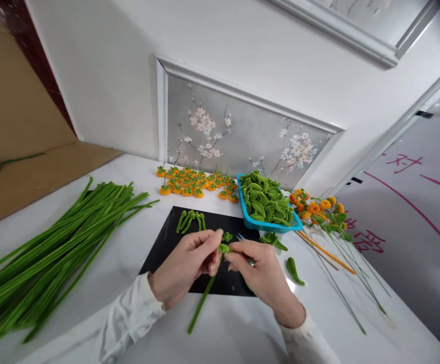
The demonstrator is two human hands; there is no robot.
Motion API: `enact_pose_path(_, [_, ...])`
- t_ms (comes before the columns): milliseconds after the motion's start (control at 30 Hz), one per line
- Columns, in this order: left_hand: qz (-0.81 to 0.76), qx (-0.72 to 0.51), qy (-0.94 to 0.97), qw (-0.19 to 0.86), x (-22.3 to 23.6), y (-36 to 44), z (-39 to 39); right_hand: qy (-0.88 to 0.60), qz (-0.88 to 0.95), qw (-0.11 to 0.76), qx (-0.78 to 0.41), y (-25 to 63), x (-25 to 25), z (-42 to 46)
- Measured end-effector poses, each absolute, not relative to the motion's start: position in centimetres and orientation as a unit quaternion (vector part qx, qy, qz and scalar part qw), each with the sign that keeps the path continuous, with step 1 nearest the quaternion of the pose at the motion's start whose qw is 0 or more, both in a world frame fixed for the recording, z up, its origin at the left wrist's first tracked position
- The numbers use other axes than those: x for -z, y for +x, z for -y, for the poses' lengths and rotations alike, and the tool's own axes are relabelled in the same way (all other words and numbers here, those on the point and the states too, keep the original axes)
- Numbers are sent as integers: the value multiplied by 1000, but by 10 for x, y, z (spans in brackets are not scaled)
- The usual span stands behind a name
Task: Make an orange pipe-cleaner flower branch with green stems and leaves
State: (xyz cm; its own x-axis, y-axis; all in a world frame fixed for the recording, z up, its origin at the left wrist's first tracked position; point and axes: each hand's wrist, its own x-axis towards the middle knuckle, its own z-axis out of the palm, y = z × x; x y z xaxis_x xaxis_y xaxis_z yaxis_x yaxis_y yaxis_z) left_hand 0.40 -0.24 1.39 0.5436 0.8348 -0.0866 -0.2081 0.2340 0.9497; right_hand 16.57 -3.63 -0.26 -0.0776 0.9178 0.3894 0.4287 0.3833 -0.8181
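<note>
My left hand and my right hand meet over the black mat. Between their pinched fingertips is a green pipe cleaner, its upper end curled into a small loop and its straight tail slanting down toward me. Both hands have their fingers closed on the curled part. Just beyond lies a small green curled piece on the mat. Several bent green pipe-cleaner pieces rest at the mat's far left. The pointed tips of a bluish tool show behind my right hand, which hides the rest.
Long green pipe cleaners are piled at left. Small orange pieces with green tops stand along the wall. A blue basket holds green leaf shapes. Orange stemmed flowers lie at right, near a loose leaf.
</note>
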Motion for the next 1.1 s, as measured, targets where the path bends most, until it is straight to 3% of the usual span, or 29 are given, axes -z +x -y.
enact_pose_path(200, [-246,-447,586,630,-12,-1,-6,-463,548,542,-439,153,6,35])
enact_pose_path(500, [-260,-402,612,630,-9,-4,-8,-397,517,518,-553,147,9,40])
enact_pose_path(700, [-268,-409,596,638,-10,-6,-7,-397,542,493,-553,146,4,43])
enact_pose_path(800, [-283,-411,599,626,-11,-5,-7,-427,595,466,-497,152,1,41])
enact_pose_path(933, [-303,-409,594,623,-12,-2,-6,-472,609,527,-358,167,1,36])
enact_pose_path(1100, [-308,-385,608,623,-13,4,0,-413,632,547,-362,173,3,31])
